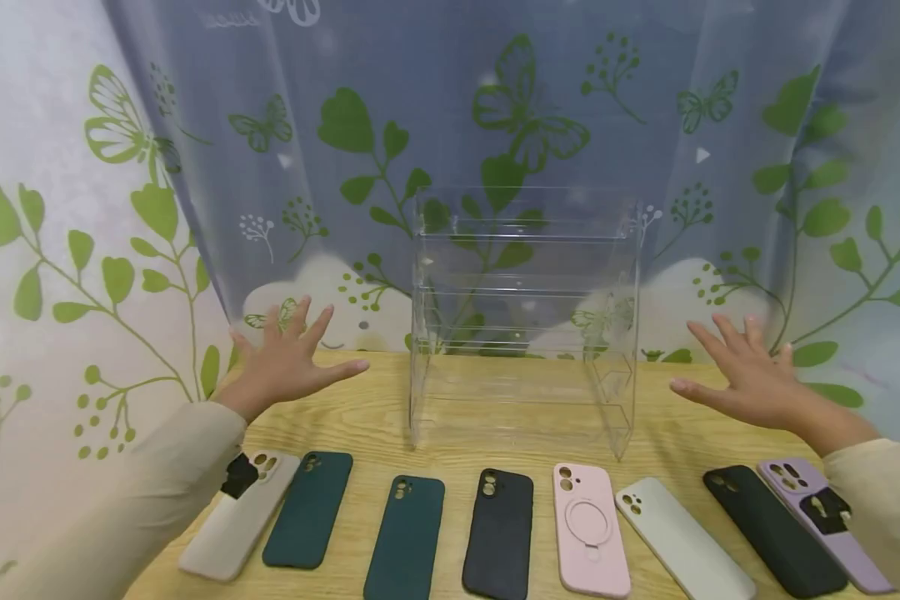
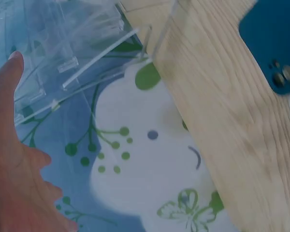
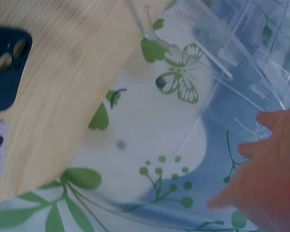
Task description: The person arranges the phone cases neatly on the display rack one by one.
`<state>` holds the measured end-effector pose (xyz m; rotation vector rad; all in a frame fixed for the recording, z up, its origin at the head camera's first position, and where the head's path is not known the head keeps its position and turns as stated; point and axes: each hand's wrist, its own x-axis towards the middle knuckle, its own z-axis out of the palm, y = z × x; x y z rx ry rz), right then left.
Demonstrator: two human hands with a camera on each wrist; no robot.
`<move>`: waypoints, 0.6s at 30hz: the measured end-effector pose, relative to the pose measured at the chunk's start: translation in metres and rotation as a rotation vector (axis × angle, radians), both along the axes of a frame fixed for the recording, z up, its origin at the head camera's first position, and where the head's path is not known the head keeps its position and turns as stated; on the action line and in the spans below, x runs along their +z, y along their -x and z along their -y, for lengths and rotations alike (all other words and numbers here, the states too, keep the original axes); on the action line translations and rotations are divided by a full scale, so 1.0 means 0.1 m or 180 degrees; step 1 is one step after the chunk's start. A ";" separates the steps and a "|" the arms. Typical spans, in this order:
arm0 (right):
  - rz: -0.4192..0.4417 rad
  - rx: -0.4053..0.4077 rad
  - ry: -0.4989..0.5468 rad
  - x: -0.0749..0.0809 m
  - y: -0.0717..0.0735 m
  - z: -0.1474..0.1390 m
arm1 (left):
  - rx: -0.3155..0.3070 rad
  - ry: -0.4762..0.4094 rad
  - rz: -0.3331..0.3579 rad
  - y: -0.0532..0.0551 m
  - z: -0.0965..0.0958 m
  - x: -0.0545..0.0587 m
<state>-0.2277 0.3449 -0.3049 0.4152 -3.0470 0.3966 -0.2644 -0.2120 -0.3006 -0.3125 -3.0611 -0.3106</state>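
Observation:
My left hand (image 1: 285,358) is held up with its fingers spread, left of a clear acrylic tiered rack (image 1: 525,293). On the rack's other side my right hand (image 1: 750,375) is raised the same way, fingers apart. Both hands hold nothing and are apart from the rack. Nearer to me lies a row of phone cases: a beige one (image 1: 232,525), a teal one (image 1: 309,512), a second teal one (image 1: 405,537), a dark navy one (image 1: 498,533), a pink one (image 1: 607,567) with a ring, a whitish one (image 1: 682,537), a black one (image 1: 776,529) and a lilac one (image 1: 855,558).
The wooden table (image 1: 345,417) carries the rack and the cases. Behind it hangs a blue and white curtain (image 1: 435,100) printed with green leaves and butterflies. My sleeves pass over the outermost cases and partly cover the lilac one.

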 end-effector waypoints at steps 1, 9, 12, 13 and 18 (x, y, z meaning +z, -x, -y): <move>0.0058 0.0063 0.0089 -0.01 -0.01 0.01 | -0.0009 -0.0033 0.0006 0.01 -0.03 -0.01; 0.0601 0.0688 0.0631 -0.09 -0.06 0.23 | -0.0097 -0.0529 -0.0046 0.22 -0.31 -0.11; 0.0755 0.0842 0.0705 -0.16 -0.07 0.36 | -0.0142 -0.0761 -0.0011 0.30 -0.41 -0.16; 0.0755 0.0865 0.0699 -0.18 -0.07 0.39 | -0.0157 -0.0846 0.0014 0.33 -0.44 -0.18; 0.0765 0.0762 0.0644 -0.27 -0.09 0.50 | -0.0316 -0.1266 0.0140 0.38 -0.62 -0.32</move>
